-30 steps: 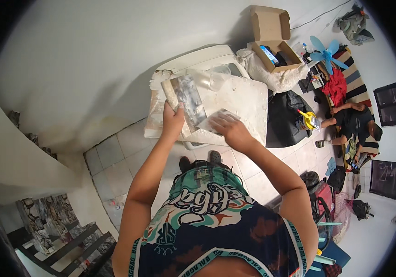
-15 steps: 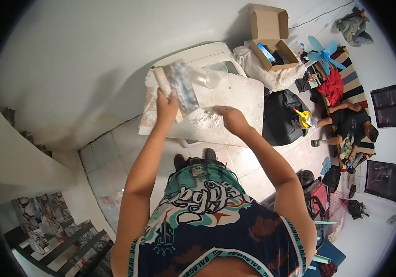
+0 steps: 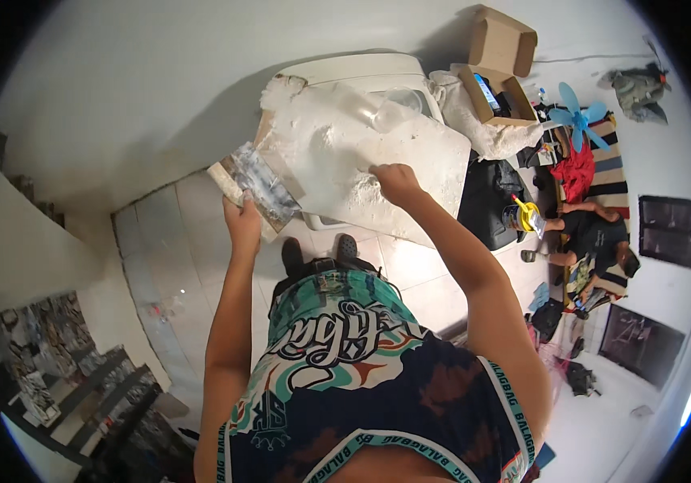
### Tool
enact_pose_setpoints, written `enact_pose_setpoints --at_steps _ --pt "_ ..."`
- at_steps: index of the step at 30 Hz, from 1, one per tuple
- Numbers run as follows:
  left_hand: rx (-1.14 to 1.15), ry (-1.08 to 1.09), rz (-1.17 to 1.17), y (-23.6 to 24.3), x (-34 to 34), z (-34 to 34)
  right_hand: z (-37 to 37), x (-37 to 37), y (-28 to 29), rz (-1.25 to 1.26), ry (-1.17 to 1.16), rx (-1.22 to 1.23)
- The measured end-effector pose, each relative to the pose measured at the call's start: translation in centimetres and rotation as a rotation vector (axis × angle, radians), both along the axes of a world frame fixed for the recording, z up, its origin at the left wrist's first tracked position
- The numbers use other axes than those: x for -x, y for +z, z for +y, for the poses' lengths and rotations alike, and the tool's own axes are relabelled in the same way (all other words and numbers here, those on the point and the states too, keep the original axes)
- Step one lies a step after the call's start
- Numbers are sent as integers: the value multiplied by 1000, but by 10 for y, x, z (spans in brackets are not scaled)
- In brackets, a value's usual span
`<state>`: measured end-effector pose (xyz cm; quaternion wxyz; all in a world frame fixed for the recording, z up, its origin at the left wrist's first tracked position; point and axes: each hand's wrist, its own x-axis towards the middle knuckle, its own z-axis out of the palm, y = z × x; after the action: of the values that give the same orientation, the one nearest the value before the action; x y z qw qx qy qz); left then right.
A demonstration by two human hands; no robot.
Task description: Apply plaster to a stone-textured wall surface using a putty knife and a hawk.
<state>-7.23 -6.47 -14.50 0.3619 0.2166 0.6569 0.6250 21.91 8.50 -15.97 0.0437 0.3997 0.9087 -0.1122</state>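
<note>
My left hand (image 3: 241,225) is closed round the pale handle edge of a wide plastering trowel (image 3: 263,187). Its flat grey metal blade is smeared with white and tilts at the near left corner of a white board (image 3: 426,189). Over the board's middle, my right hand (image 3: 400,185) is closed, fingers curled, beside a crumbly patch of white plaster (image 3: 366,191); what it grips is hidden or blurred. A clear plastic container (image 3: 384,115) lies toward the far side of the board, next to a clear round tub (image 3: 407,101).
Right of the board stand a white sack (image 3: 486,138), an open cardboard box (image 3: 500,101), a black covered thing (image 3: 490,197) and a yellow-rimmed bucket (image 3: 525,217). Farther right are a blue-bladed fan (image 3: 577,115) and a seated person (image 3: 599,241). Dark-railed stairs (image 3: 108,398) descend at the lower left.
My left hand has drawn the trowel down and left, from above the board to its near left corner. My right hand stays closed over the board. The view has shifted slightly.
</note>
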Motion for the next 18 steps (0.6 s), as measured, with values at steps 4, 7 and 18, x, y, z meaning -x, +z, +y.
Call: enact_pose_setpoints --at_steps 4,7,18 --pt "19 33 -65 -10 5 -21 0 -20 1 -51 52 29" --pt "38 48 -82 -9 9 -29 9 -22 17 -26 27 44" --pt "8 6 -14 -31 8 -24 6 -28 54 155 -242 86"
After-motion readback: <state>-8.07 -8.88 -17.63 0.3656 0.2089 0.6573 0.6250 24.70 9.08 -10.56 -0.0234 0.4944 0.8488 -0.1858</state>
